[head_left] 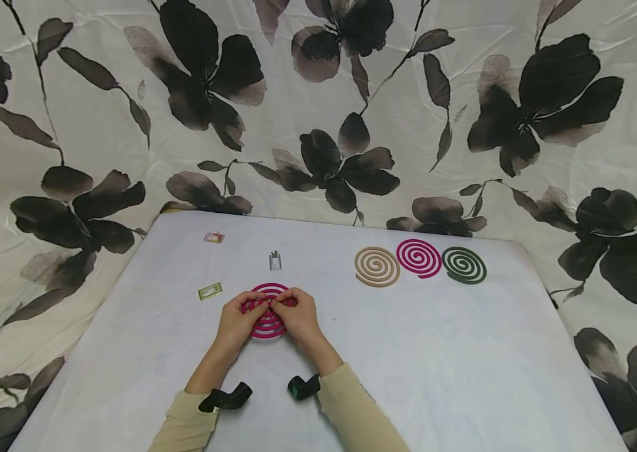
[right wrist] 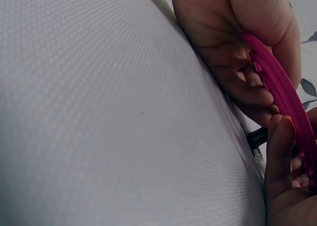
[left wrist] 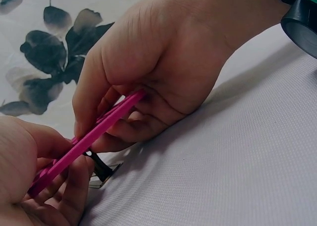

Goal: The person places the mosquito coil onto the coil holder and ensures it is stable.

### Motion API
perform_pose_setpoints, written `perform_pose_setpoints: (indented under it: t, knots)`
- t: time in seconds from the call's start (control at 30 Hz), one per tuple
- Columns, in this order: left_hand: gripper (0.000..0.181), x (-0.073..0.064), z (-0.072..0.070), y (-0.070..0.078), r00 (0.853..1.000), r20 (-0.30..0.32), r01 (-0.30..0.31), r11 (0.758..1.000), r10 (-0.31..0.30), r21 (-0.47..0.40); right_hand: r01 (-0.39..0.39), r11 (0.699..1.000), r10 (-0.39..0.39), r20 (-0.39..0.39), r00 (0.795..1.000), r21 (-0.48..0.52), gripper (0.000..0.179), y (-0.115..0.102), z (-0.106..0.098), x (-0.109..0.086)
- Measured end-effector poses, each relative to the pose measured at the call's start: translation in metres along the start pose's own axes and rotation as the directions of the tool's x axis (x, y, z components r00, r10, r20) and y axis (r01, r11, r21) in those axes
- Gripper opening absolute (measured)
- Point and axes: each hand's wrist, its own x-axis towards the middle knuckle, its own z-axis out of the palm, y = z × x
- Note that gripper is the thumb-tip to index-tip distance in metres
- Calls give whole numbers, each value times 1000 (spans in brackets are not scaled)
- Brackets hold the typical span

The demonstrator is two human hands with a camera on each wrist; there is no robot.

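Observation:
Both hands hold a pink mosquito coil [head_left: 268, 329] near the front middle of the table. My left hand [head_left: 235, 321] grips its left side, thumb and fingertips reaching in to the centre. From the right, my right hand [head_left: 303, 318] pinches it the same way, the two thumbs close together. In the left wrist view the coil [left wrist: 94, 134] appears edge-on and tilted, raised off the cloth. Below its middle, a dark upright of a small metal stand [left wrist: 101, 170] shows between the hands. Fingers hide most of where coil and stand meet.
Tan [head_left: 377, 267], pink [head_left: 418, 258] and green [head_left: 464, 265] coils lie in a row at the back right. Small flat metal pieces, reddish [head_left: 214, 238], silver [head_left: 276, 261] and yellow-green [head_left: 210, 291], lie at the back left. Floral cloth hangs behind the white table [head_left: 437, 370].

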Motion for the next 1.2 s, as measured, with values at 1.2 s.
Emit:
perform_pose_setpoints:
  t: [1.2]
  knots:
    - [27, 0, -2, -4, 999, 8, -37, 997, 37, 72, -12, 998, 13, 27, 1000, -54, 9, 0, -6, 1]
